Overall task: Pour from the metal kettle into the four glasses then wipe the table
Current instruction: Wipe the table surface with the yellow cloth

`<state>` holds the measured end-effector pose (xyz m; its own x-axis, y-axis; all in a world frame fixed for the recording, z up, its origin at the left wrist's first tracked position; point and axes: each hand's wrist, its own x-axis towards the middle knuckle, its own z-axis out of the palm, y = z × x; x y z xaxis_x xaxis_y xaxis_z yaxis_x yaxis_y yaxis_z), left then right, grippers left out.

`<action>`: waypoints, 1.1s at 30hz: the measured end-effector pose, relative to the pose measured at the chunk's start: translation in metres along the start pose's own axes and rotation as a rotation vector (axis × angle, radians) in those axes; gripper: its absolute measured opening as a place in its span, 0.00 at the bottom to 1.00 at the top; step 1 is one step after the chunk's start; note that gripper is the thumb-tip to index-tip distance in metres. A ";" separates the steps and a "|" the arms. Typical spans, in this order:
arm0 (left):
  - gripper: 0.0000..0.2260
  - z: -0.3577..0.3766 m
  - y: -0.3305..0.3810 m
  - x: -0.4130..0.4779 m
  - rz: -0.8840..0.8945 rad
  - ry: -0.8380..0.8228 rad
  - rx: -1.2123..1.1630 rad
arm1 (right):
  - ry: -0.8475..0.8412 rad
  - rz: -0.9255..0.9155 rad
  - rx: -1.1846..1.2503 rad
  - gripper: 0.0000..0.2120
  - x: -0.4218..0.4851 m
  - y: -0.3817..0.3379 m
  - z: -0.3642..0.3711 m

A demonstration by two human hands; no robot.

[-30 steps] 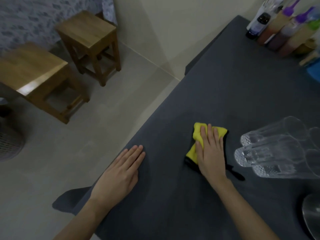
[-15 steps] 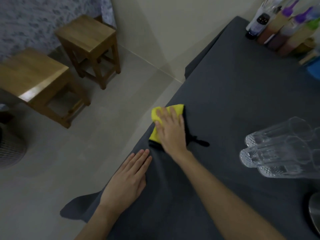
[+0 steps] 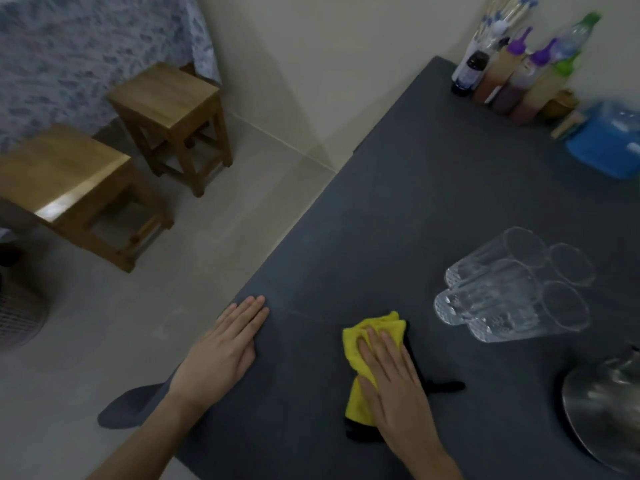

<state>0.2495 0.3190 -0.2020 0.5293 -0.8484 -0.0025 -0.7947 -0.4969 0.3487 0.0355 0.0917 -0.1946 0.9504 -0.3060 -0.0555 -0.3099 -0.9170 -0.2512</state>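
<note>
My right hand [image 3: 393,382] presses flat on a yellow cloth [image 3: 360,344] with a black underside, low on the dark grey table [image 3: 433,188]. My left hand [image 3: 225,351] lies flat and empty on the table's left edge, fingers together. Several clear glasses [image 3: 509,292] stand bunched together to the right of the cloth, apart from it. The metal kettle [image 3: 606,407] shows only partly at the lower right edge.
Sauce bottles [image 3: 512,77] and a blue container [image 3: 609,140] stand at the table's far right corner. Two wooden stools [image 3: 169,109] are on the floor to the left, and a basket [image 3: 17,313] sits at the far left.
My right hand slid the yellow cloth left toward the table edge, then back right and nearer to me. My left hand stayed flat in place.
</note>
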 end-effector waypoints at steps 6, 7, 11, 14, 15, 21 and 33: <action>0.23 0.002 0.001 0.000 0.000 0.013 0.021 | 0.014 0.119 -0.032 0.25 -0.031 0.047 -0.009; 0.23 0.003 0.000 0.000 0.002 0.016 0.023 | 0.022 0.133 -0.037 0.25 -0.028 0.046 -0.007; 0.23 0.005 -0.001 0.002 0.014 0.024 0.025 | 0.036 0.206 -0.074 0.27 -0.006 0.032 -0.001; 0.22 0.007 -0.002 0.001 0.024 0.039 0.007 | 0.042 0.192 -0.107 0.27 0.027 0.020 0.001; 0.22 0.008 -0.002 0.000 0.023 0.043 0.002 | 0.049 0.192 -0.101 0.27 0.041 0.018 0.001; 0.23 0.010 -0.002 0.000 0.013 0.054 -0.010 | 0.081 0.179 -0.035 0.28 0.142 0.012 -0.005; 0.23 0.005 -0.001 0.000 0.000 0.037 0.000 | 0.096 -0.015 -0.009 0.28 0.199 -0.055 0.007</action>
<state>0.2487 0.3186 -0.2065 0.5399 -0.8411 0.0323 -0.7949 -0.4968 0.3483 0.2415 0.0828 -0.1988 0.9483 -0.3147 0.0418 -0.2959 -0.9239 -0.2427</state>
